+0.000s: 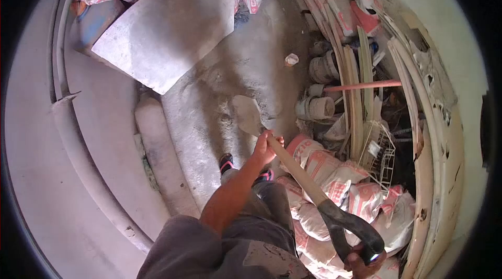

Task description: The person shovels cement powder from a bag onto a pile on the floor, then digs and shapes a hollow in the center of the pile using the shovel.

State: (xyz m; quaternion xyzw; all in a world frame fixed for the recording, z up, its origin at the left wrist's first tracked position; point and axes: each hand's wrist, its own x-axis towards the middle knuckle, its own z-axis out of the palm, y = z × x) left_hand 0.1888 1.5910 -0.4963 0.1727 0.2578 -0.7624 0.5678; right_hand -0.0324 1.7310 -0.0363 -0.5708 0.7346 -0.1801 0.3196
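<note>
A shovel with a wooden shaft and a black D-shaped handle runs diagonally across the lower right of the head view. My left hand is wrapped round the shaft just above the blade. At the other end, my right hand grips the black handle, partly hidden by it. The pale, dusty blade points away from me over the concrete floor; whether it touches the floor I cannot tell. My feet in dark sandals stand just behind the blade.
Filled red-and-white sacks are piled at my right. Beyond them lie wooden planks, a white wire rack and dirty buckets along the wall. A large flat board leans ahead on the left. A crumpled white cup-like thing lies on the floor.
</note>
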